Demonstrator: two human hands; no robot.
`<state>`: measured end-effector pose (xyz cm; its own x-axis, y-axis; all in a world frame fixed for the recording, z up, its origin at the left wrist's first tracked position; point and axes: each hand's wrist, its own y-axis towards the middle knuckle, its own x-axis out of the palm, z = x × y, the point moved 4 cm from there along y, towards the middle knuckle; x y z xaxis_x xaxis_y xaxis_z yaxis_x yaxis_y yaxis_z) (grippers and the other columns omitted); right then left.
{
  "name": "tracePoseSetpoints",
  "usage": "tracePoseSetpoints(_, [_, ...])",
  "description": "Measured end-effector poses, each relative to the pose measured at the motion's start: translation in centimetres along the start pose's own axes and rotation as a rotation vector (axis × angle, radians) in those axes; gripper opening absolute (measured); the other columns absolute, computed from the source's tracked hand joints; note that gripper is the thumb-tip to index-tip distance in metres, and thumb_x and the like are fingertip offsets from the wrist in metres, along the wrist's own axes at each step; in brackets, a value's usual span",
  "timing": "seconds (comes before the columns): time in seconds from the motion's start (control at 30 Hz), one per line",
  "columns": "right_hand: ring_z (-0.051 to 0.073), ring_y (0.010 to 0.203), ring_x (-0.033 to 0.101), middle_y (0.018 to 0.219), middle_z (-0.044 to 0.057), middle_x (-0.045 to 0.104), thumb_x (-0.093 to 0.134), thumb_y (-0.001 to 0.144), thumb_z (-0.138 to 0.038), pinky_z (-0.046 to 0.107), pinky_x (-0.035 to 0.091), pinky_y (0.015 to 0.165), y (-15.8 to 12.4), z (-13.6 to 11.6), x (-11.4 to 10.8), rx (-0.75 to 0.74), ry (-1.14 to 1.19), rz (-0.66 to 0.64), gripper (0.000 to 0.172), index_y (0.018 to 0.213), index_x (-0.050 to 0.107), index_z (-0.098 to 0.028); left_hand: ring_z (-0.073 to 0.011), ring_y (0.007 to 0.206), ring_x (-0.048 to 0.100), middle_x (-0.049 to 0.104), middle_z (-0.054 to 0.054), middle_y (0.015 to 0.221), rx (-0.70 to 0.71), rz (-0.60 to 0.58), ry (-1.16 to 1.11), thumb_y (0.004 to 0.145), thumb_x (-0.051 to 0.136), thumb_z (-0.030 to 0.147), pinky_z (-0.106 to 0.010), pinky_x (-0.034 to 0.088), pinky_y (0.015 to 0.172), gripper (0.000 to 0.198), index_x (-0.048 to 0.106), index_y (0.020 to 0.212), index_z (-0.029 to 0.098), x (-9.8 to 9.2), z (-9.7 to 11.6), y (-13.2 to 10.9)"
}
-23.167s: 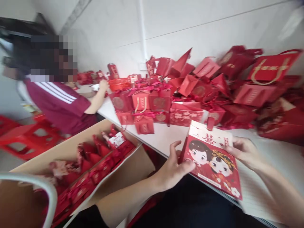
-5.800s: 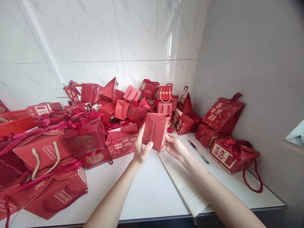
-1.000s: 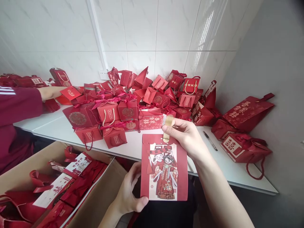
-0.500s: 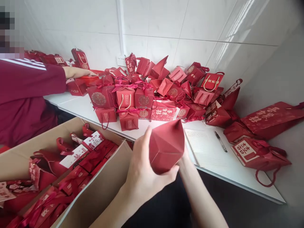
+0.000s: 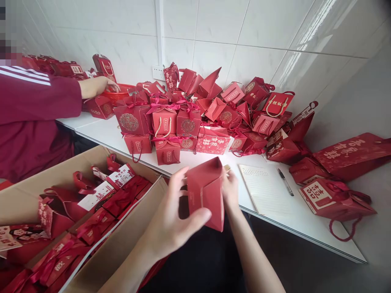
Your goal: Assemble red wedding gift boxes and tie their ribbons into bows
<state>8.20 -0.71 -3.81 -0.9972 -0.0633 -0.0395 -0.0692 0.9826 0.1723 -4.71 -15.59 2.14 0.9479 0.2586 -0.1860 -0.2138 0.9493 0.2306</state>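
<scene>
I hold a small red paper gift box [image 5: 207, 193] in front of me, over the white table's near edge [image 5: 284, 228]. My left hand [image 5: 171, 221] grips its near side, thumb across the lower front. My right hand [image 5: 230, 188] is behind the box on its far right side, fingers curled on it and partly hidden. The box shows its plain red folded faces and is tilted.
A heap of red gift boxes and bags [image 5: 195, 114] covers the table's back. An open notebook [image 5: 264, 189] and a pen [image 5: 285, 182] lie to the right. A cardboard carton [image 5: 122, 240] of red boxes stands at my left. A person in a maroon sleeve [image 5: 39, 97] works at far left.
The box has turned in my hands from a pointed end up to a flatter face toward me. My left hand slid lower along it. The view shifted slightly.
</scene>
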Motion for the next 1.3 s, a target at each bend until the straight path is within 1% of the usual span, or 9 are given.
tracePoseSetpoints(0.13, [0.013,0.055,0.051,0.058,-0.002,0.057,0.063,0.074,-0.052,0.025,0.038,0.054,0.8,-3.5,-2.7,-0.118,-0.123,0.09,0.038,0.061,0.049,-0.019,-0.032,0.123,0.049,0.049,-0.013,0.135,-0.224,-0.036,-0.051,0.075,0.067,0.046,-0.044,0.043,0.101,0.069,0.036,0.133,0.025,-2.5,-4.7,-1.0])
tracePoseSetpoints(0.23, [0.012,0.05,0.051,0.056,0.0,0.06,0.066,0.073,-0.053,0.023,0.036,0.048,0.0,-5.9,-2.3,-0.101,-0.142,-0.12,0.039,0.061,0.05,-0.019,-0.0314,0.125,0.048,0.049,-0.012,0.136,-0.34,-0.229,-0.151,0.077,0.066,0.045,-0.045,0.041,0.103,0.067,0.036,0.133,0.026,-2.9,-6.9,-2.3])
tracePoseSetpoints(0.37, [0.01,0.045,0.049,0.054,-0.001,0.061,0.063,0.076,-0.053,0.021,0.034,0.043,-1.7,-7.5,-0.3,-0.068,-0.08,-0.373,0.041,0.059,0.048,-0.019,-0.0295,0.127,0.047,0.05,-0.008,0.137,-0.349,-0.443,-0.269,0.079,0.066,0.038,-0.045,0.039,0.106,0.06,0.04,0.132,0.029,-2.7,-6.8,-3.9])
tracePoseSetpoints(0.53, [0.008,0.043,0.045,0.051,-0.004,0.055,0.064,0.076,-0.053,0.019,0.033,0.042,-2.3,-7.6,1.2,-0.038,-0.008,-0.453,0.043,0.059,0.045,-0.019,-0.0319,0.125,0.049,0.053,-0.008,0.135,-0.377,-0.435,-0.366,0.072,0.071,0.04,-0.047,0.04,0.103,0.063,0.046,0.129,0.027,-3.8,-6.5,-4.6])
tracePoseSetpoints(0.77, [0.011,0.051,0.059,0.066,0.0,0.061,0.062,0.074,-0.061,0.02,0.044,0.042,-4.8,-3.7,2.5,0.228,-0.042,-0.982,0.046,0.074,0.054,-0.016,-0.0331,0.117,0.057,0.066,-0.004,0.12,-0.573,-0.368,-0.286,0.06,0.074,0.031,-0.048,0.042,0.1,0.061,0.061,0.119,0.027,-10.9,-6.7,-6.1])
tracePoseSetpoints(0.97, [0.014,0.064,0.067,0.087,0.006,0.065,0.051,0.076,-0.068,0.019,0.047,0.047,-5.5,1.8,1.5,0.356,-0.252,-1.14,0.053,0.083,0.056,-0.017,-0.0455,0.094,0.066,0.074,-0.011,0.092,-0.976,-0.108,-0.137,0.038,0.069,0.011,-0.053,0.055,0.075,0.044,0.074,0.081,0.021,-21.5,-8.0,-10.3])
tracePoseSetpoints(1.07, [0.016,0.067,0.067,0.092,0.007,0.064,0.05,0.077,-0.068,0.02,0.049,0.047,-5.3,4.7,1.0,0.396,-0.335,-1.113,0.051,0.084,0.057,-0.018,-0.0449,0.071,0.069,0.072,-0.015,0.067,-1.153,0.37,-0.242,0.042,0.069,0.018,-0.052,0.055,0.058,0.021,0.068,0.063,0.015,-26.9,-8.8,-13.4])
tracePoseSetpoints(1.17, [0.016,0.07,0.067,0.095,0.007,0.062,0.047,0.079,-0.065,0.02,0.049,0.048,-5.6,7.5,0.4,0.452,-0.382,-1.109,0.049,0.085,0.057,-0.018,-0.037,0.062,0.069,0.066,-0.011,0.054,-1.096,0.679,-0.26,0.056,0.066,0.035,-0.046,0.056,0.058,0.02,0.064,0.061,0.016,-30.5,-8.8,-15.6])
tracePoseSetpoints(1.3, [0.021,0.082,0.066,0.09,0.008,0.061,0.05,0.077,-0.06,0.019,0.048,0.046,-6.1,9.9,-0.2,0.435,-0.488,-1.121,0.042,0.083,0.059,-0.019,-0.0253,0.063,0.069,0.064,-0.002,0.056,-0.786,0.869,-0.178,0.069,0.058,0.046,-0.038,0.057,0.064,0.031,0.062,0.072,0.016,-30.8,-8.4,-15.4])
